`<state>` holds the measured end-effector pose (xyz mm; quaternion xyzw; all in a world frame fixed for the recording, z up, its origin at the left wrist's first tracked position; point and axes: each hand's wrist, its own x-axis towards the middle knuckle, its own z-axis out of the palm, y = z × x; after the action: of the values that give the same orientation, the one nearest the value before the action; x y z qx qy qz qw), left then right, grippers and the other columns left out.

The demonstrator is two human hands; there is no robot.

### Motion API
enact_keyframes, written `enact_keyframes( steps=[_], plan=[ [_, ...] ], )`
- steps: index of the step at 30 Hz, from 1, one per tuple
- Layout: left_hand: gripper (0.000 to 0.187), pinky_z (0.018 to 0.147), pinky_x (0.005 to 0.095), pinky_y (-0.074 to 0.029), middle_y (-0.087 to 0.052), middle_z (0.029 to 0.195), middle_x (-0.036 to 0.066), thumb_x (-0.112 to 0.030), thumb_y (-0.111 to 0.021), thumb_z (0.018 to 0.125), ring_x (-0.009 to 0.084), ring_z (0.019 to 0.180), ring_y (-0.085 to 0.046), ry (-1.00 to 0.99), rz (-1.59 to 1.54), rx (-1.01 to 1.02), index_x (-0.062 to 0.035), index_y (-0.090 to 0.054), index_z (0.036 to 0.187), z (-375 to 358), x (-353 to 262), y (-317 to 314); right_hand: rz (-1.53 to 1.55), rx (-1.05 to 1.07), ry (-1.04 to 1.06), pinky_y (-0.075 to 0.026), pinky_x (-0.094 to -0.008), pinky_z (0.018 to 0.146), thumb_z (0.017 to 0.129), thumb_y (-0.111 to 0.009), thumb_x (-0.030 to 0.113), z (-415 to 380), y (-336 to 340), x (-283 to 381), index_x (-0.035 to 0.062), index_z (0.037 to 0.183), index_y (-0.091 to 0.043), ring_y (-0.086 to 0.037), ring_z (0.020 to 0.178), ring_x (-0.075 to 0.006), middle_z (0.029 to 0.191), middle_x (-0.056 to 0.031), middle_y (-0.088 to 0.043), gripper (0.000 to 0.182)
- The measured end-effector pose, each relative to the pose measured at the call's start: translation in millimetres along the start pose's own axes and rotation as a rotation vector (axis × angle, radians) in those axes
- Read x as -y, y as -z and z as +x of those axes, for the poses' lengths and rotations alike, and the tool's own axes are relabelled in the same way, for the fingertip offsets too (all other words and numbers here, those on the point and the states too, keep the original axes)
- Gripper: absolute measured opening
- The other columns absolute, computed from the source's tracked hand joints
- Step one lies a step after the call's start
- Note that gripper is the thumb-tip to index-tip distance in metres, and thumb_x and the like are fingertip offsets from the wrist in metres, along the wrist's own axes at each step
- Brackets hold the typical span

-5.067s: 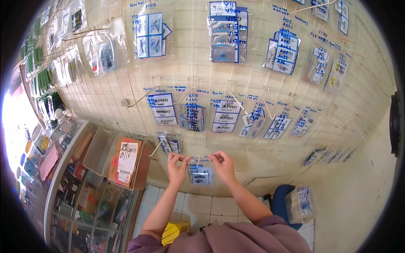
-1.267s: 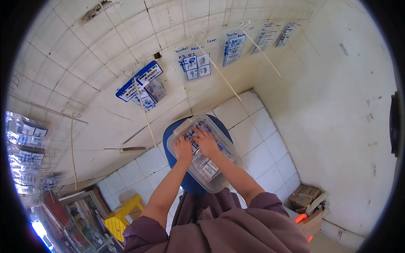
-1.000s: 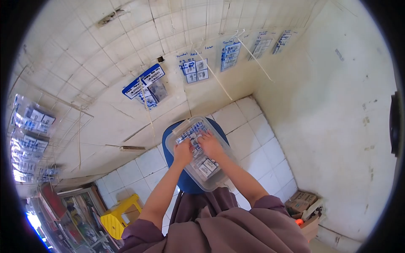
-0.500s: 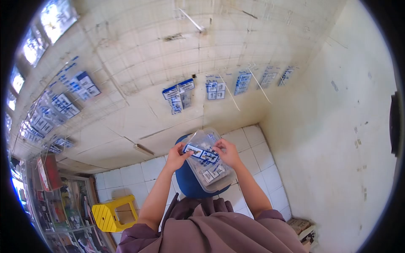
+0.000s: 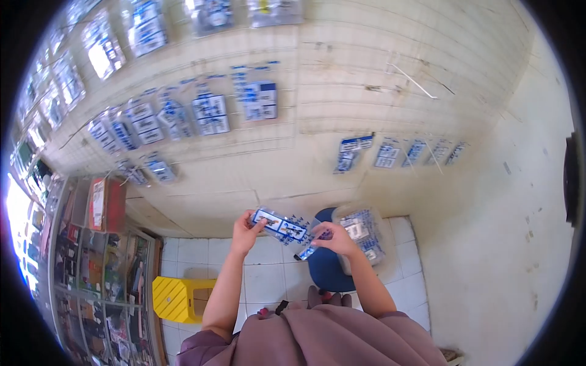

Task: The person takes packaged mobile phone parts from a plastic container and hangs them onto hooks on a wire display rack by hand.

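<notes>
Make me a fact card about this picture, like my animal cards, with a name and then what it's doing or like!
Left hand: holding one end of a packet
Right hand: holding its other end
Packet: clear, with blue-edged white labels
Tub: on the blue seat, with packets inside
Stool: yellow, on the tiles
Wall: hung with packets

Clear bin [image 5: 379, 235] on blue seat [image 5: 326, 268]

On my feed, the bagged cards [image 5: 281, 226] sit between the left hand [image 5: 246, 234] and right hand [image 5: 336, 239]. Right of that, a plastic bin [image 5: 381, 245] is on a chair [image 5: 326, 272]; left, a stool [image 5: 177, 299] on the floor [image 5: 262, 277], then a glass cabinet [image 5: 97, 297]. Beyond, packets [image 5: 210, 114] hang along the wall [image 5: 244, 177].
</notes>
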<state>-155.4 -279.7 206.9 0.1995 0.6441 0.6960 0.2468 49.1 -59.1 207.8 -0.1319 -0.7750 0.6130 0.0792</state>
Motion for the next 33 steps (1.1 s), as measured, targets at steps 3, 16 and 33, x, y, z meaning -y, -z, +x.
enact_keyframes(
  steps=[3, 16, 33],
  plan=[
    [0.019, 0.071, 0.0233, -0.051, -0.065, 0.085, 0.000, -0.005, -0.072, 0.087, 0.0076, 0.080, -0.060, 0.016, -0.079, -0.110, -0.0030, -0.062, 0.103, -22.3, -14.5, 68.9, 0.222, 0.035, 0.001, -0.053, -0.0258, 0.080, 0.081, -0.077, 0.001, 22.4, -62.3, 2.9, 0.0011, 0.105, -0.065, -0.068, 0.088, -0.0123, 0.091, -0.0053, -0.071, 0.027],
    [0.050, 0.091, 0.0304, -0.049, -0.067, 0.113, 0.009, -0.009, -0.084, 0.076, 0.0184, 0.105, -0.063, 0.141, -0.126, -0.055, -0.0026, -0.058, 0.118, -90.6, 34.8, 231.7, 0.323, -0.158, 0.315, -0.052, -0.0241, 0.074, 0.088, -0.071, 0.004, 84.3, -240.3, 96.4, 0.0008, 0.105, -0.065, -0.066, 0.086, -0.0106, 0.094, -0.0047, -0.070, 0.018],
    [0.007, 0.072, 0.0219, -0.044, -0.063, 0.083, -0.001, -0.004, -0.068, 0.092, 0.0058, 0.079, -0.056, -0.334, -0.052, -0.331, -0.0020, -0.063, 0.095, 17.7, -58.4, 208.7, 0.178, -0.031, 0.366, -0.054, -0.0259, 0.075, 0.084, -0.074, 0.003, 190.3, -259.1, 131.6, 0.0003, 0.102, -0.066, -0.068, 0.084, -0.0127, 0.092, -0.0069, -0.072, 0.020]
  ],
)
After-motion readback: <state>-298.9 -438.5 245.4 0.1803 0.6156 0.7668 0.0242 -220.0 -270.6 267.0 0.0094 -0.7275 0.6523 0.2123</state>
